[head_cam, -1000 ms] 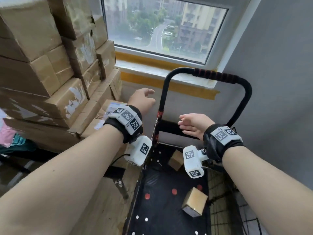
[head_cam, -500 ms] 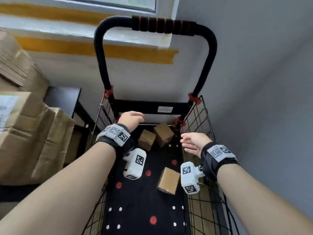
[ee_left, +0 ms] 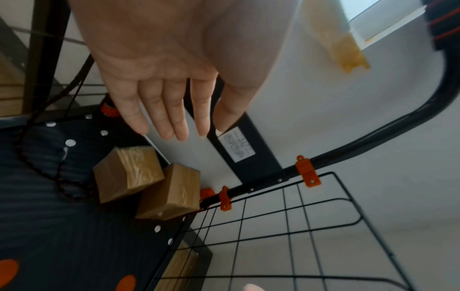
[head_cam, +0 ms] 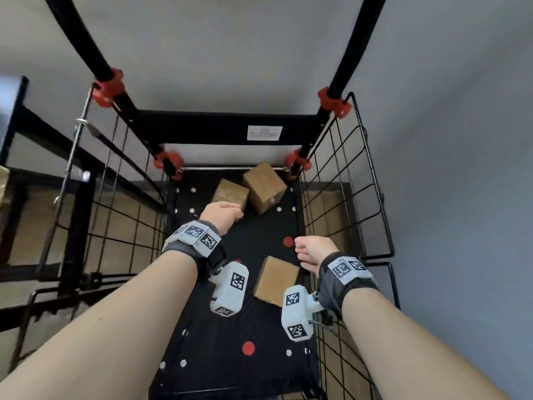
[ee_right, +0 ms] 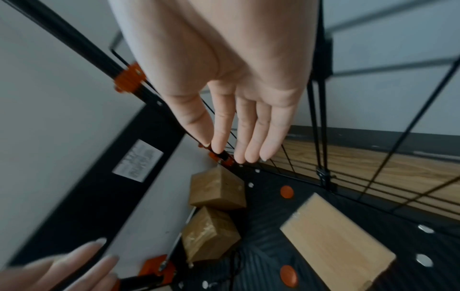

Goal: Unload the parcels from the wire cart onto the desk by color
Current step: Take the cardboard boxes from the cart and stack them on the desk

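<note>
Three brown cardboard parcels lie on the black floor of the wire cart (head_cam: 372, 197). Two sit together at the far end: one parcel (head_cam: 232, 194) (ee_left: 127, 173) (ee_right: 208, 237) on the left, a second parcel (head_cam: 264, 187) (ee_left: 169, 194) (ee_right: 215, 189) beside it. A third, flatter parcel (head_cam: 277, 280) (ee_right: 336, 238) lies nearer me. My left hand (head_cam: 220, 213) (ee_left: 174, 110) reaches down inside the cart, just above the far left parcel, fingers straight and empty. My right hand (head_cam: 311, 251) (ee_right: 239, 137) hovers above the near parcel's far edge, fingers straight, holding nothing.
The cart floor (head_cam: 230, 327) is black with red and white dots. Wire mesh walls (head_cam: 115, 220) rise on both sides, and the black handle posts (head_cam: 349, 53) with red clamps stand at the far end against a grey wall (head_cam: 461, 140). A dark frame (head_cam: 72, 197) stands left.
My view has tipped down into the cart. Both hands have gone lower and further in, the left toward the far parcels, the right over the near parcel.
</note>
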Demonstrator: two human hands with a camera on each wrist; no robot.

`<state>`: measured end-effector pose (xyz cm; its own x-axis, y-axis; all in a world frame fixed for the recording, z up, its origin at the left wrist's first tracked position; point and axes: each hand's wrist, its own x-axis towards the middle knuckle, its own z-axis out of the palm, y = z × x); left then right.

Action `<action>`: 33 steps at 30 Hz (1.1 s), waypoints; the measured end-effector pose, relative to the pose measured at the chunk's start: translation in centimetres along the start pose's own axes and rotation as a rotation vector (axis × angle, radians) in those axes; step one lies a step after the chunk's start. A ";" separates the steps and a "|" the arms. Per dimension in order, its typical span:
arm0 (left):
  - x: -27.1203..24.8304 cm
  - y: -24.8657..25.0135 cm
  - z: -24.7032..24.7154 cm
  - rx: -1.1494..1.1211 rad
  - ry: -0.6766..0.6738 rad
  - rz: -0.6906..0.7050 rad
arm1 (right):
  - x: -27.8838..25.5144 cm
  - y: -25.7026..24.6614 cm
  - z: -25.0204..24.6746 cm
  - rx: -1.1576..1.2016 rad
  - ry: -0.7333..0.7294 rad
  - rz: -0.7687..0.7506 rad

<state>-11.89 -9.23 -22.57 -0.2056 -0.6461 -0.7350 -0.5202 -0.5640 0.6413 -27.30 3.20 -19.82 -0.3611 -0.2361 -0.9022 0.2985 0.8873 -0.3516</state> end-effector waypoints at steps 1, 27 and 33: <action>0.8 -1.2 0.6 0.000 -0.008 -0.026 | 1.2 0.9 0.5 -0.034 -0.005 0.013; 3.1 -6.9 6.2 0.075 -0.242 -0.281 | 8.2 4.6 2.2 0.017 -0.057 0.084; -1.1 -2.3 2.3 0.032 -0.287 -0.121 | 2.8 1.8 2.1 0.202 -0.150 -0.132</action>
<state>-12.38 -6.07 -23.72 -0.3637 -0.4016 -0.8405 -0.5799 -0.6085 0.5417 -25.97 3.27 -23.51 -0.2784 -0.4140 -0.8667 0.4328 0.7515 -0.4980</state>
